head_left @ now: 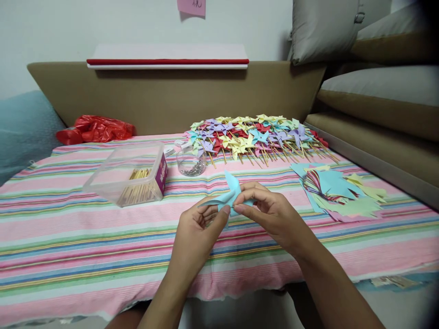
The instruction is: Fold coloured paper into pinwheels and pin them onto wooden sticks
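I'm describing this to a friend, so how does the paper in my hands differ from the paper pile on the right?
The paper has curled-in parts, while the pile lies mostly flat. The paper is light blue; the pile mixes light blue, green, yellow and pink. Your left hand and right hand hold the paper up; the pile rests on the cloth. Both show light blue.

Looks like a light blue paper pinwheel [229,197], with blades bent and curled around the middle. Is held up just below the centre of the frame, pinched near the middle. Points one narrow blade [232,182] upward, leaning slightly left, and stretches another, curved, toward the left. Is partly hidden on the right and below.
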`<state>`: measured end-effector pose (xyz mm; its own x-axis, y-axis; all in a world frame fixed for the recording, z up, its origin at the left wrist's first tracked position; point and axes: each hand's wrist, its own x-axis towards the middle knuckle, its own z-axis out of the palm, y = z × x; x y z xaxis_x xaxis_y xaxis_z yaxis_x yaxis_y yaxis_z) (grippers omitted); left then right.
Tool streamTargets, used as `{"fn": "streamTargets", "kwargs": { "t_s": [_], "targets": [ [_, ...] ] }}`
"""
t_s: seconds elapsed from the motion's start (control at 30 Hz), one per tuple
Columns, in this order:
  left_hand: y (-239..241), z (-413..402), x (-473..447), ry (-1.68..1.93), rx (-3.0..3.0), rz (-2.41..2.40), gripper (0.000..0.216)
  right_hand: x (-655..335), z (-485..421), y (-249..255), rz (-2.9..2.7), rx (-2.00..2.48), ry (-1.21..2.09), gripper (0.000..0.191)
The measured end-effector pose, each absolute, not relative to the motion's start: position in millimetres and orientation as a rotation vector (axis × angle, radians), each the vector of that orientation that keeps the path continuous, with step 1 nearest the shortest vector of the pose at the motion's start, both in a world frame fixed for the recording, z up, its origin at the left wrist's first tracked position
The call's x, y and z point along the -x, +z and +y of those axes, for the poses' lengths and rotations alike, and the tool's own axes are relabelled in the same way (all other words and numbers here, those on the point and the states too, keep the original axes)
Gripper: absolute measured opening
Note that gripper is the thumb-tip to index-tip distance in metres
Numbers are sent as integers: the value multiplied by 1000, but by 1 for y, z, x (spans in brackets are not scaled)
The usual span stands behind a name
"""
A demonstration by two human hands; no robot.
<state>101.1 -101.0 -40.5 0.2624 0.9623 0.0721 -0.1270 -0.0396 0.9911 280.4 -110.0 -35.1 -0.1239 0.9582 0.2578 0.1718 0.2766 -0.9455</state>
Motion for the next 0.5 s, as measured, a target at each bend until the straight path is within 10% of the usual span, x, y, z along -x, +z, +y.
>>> {"fn": "streamTargets", "kwargs": {
  "t_s": [0.5],
  "targets": [
    [-43, -100, -101, 1102, -1300, 903, 13, -284, -108, -36, -1585, 1067, 983, 10]
  ]
}}
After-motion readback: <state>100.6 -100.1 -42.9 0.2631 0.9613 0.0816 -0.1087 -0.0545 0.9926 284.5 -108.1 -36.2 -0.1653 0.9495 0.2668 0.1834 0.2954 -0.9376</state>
